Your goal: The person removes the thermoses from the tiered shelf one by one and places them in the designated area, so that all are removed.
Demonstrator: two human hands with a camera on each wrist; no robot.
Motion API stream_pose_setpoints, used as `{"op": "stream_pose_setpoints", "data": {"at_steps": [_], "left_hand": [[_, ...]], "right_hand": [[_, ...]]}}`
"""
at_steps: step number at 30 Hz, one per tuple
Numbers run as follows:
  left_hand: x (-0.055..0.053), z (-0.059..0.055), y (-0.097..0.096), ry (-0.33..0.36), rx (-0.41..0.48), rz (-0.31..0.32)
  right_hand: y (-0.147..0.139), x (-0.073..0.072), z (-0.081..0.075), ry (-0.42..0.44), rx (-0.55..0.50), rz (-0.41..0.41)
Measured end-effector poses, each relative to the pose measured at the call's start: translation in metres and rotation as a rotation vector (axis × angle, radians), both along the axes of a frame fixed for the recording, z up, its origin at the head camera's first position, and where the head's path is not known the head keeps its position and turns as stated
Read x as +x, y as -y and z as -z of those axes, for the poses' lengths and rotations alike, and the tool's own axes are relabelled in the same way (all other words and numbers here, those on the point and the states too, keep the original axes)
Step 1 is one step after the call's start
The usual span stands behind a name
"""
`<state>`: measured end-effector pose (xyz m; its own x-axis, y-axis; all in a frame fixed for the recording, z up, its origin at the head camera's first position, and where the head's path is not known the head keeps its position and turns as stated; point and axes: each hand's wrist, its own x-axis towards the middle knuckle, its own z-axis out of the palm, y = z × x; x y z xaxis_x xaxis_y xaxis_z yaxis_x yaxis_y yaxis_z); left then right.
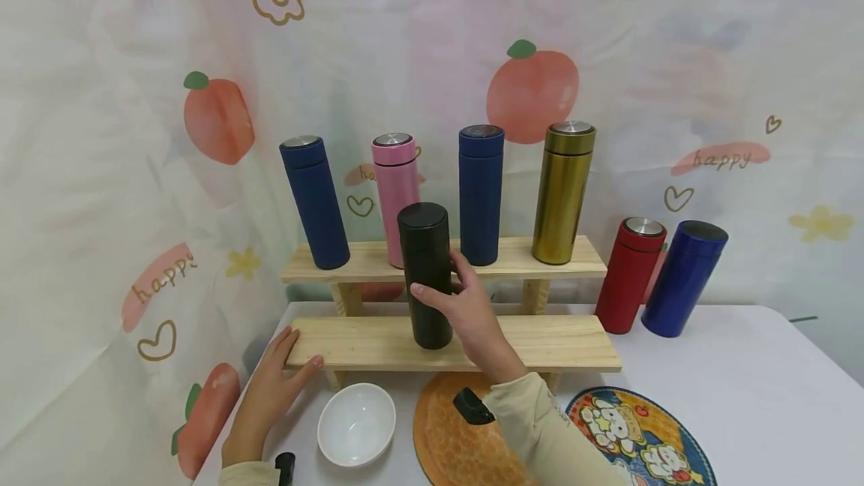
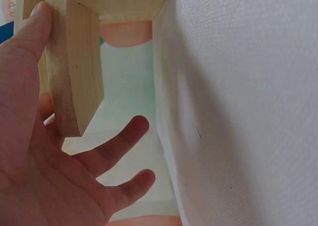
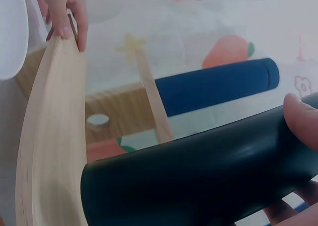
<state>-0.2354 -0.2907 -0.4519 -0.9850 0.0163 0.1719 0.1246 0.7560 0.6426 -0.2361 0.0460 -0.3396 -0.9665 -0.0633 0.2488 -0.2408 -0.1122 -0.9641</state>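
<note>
My right hand [image 1: 475,321] grips a black thermos bottle [image 1: 427,276] round its side, thumb in front. The bottle stands nearly upright at the lower board, and its base meets the board's top face in the right wrist view, where the bottle [image 3: 189,176] fills the lower part. My left hand [image 1: 273,385] holds the left end of the lower board of a two-step wooden rack [image 1: 364,343]. In the left wrist view the thumb lies on one face of the board [image 2: 84,72], and two fingers stick out loosely beyond it.
On the upper step stand a dark blue bottle [image 1: 316,205], a pink one [image 1: 397,186], another blue one [image 1: 481,193] and a gold one [image 1: 564,193]. A red bottle [image 1: 629,276] and a blue bottle [image 1: 683,280] are right of the rack. In front lie a white bowl [image 1: 356,424], an orange round mat [image 1: 445,433] and a cartoon mat [image 1: 644,433].
</note>
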Motion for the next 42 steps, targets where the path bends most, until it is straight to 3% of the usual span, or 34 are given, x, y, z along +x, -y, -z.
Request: {"op": "stream_pose_setpoints", "data": {"at_steps": [21,30,42], "left_hand": [[-0.001,0.000,0.000,0.018,0.009,-0.003],[-0.002,0.002,0.001,0.012,-0.002,-0.007],[-0.002,0.003,0.002,0.025,-0.007,-0.015]], "right_hand": [[-0.069,0.016,-0.010,0.007,0.021,0.103],[-0.103,0.020,-0.014,0.049,0.047,0.162],[-0.151,0.027,-0.017,0.004,0.077,0.248]]}}
